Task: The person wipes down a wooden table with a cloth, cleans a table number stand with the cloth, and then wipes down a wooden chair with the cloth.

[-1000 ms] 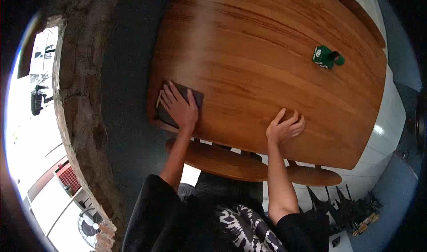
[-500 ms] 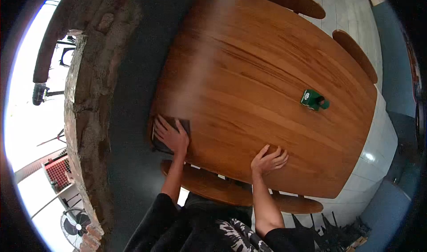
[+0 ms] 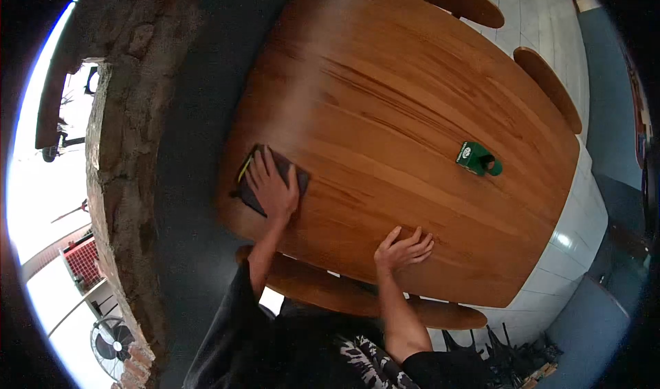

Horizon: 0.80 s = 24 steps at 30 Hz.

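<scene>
My left hand lies spread on a dark, flat, book-like item at the left edge of the wooden table. A thin yellow strip shows along that item's left side. Its fingers are apart and point away from me. My right hand rests on the bare wood near the table's front edge, fingers apart and slightly bent, with nothing in it. Farther right on the table stands a green box-like holder with a white round logo and a dark object at its right end.
A long wooden bench or chair back runs along the table's near edge. Wooden chair backs stand at the far side. To the left is a rough wall edge with an opening, and a fan beyond it.
The view has shifted, then steadied. Since half a second ago, my left hand and the dark item have moved away from the table's near edge, and the item is turned. My right hand stays on the wood.
</scene>
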Each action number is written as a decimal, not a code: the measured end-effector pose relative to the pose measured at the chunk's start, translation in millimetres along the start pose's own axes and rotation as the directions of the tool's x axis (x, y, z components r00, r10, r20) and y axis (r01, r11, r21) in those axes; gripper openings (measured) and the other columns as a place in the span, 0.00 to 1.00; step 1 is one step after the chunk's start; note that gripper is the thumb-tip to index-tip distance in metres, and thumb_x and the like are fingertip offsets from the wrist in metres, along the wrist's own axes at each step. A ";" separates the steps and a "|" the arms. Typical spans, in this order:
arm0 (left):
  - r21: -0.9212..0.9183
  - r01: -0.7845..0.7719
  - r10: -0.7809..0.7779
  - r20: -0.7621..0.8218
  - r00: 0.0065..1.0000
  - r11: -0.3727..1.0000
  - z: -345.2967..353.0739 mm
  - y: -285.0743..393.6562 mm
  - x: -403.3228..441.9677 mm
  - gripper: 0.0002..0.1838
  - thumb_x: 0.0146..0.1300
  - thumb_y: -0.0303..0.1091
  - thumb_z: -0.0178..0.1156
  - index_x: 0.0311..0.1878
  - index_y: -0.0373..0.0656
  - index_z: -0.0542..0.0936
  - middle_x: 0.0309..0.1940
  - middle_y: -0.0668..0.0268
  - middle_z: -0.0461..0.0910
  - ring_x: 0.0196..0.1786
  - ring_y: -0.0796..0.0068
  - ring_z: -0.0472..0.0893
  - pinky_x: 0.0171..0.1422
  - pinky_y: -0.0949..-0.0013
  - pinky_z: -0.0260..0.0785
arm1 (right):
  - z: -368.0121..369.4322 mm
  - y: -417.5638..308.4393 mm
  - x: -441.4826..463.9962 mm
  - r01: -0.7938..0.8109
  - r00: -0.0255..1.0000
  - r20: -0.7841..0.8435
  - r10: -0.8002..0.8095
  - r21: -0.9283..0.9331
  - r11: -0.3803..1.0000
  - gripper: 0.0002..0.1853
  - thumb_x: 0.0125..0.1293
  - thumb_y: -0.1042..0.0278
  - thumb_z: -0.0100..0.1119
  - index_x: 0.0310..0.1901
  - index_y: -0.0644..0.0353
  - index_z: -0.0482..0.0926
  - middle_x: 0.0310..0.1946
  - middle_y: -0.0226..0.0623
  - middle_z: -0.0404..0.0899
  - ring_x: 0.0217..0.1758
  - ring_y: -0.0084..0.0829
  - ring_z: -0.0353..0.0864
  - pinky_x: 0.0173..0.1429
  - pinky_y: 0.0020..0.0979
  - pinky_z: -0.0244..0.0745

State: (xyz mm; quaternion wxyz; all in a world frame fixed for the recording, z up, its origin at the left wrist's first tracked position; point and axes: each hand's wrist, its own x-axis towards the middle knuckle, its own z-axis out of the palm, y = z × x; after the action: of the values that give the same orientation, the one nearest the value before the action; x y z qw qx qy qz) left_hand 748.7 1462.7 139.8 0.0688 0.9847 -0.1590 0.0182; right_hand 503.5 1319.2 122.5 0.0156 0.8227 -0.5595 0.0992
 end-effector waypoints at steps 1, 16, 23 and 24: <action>0.029 0.054 -0.054 -0.019 0.998 0.998 1.5 -11.8 -6.8 0.37 0.73 0.55 0.44 0.76 0.41 0.51 0.75 0.50 0.50 0.74 0.43 0.53 0.76 0.41 0.42 | -2.1 2.0 -1.0 0.001 1.000 0.014 -0.001 -0.004 1.000 0.28 0.71 0.50 0.49 0.65 0.60 0.62 0.68 0.55 0.54 0.73 0.57 0.50 0.73 0.61 0.44; 0.065 0.119 -0.105 -0.192 0.976 0.991 18.4 3.6 82.6 0.36 0.72 0.55 0.45 0.74 0.39 0.57 0.72 0.48 0.57 0.73 0.45 0.57 0.75 0.41 0.46 | -3.6 0.6 -1.1 0.020 1.000 0.008 -0.020 0.057 0.998 0.31 0.68 0.52 0.53 0.66 0.60 0.59 0.69 0.55 0.52 0.74 0.59 0.47 0.73 0.66 0.38; -0.014 0.039 -0.039 -0.060 0.997 0.999 -0.6 17.3 60.2 0.38 0.72 0.54 0.46 0.76 0.42 0.52 0.75 0.50 0.52 0.75 0.45 0.54 0.77 0.42 0.39 | -10.0 0.0 -1.4 -0.052 0.992 0.120 0.047 0.039 0.998 0.30 0.68 0.51 0.53 0.63 0.62 0.61 0.69 0.57 0.50 0.75 0.61 0.43 0.73 0.67 0.37; -0.026 0.018 -0.020 -0.092 0.996 1.000 6.8 13.4 80.6 0.38 0.72 0.54 0.46 0.76 0.42 0.52 0.75 0.50 0.52 0.75 0.45 0.54 0.77 0.42 0.39 | -6.1 -0.7 -0.4 -0.068 0.994 0.091 0.062 0.058 0.996 0.30 0.68 0.51 0.53 0.63 0.62 0.61 0.69 0.57 0.50 0.75 0.61 0.43 0.73 0.67 0.37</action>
State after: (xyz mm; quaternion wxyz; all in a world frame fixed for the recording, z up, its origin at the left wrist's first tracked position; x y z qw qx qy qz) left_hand 821.0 1424.0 139.5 0.0884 0.9833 -0.1466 0.0610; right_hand 503.1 1320.7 128.4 -0.0378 0.8077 -0.5829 0.0802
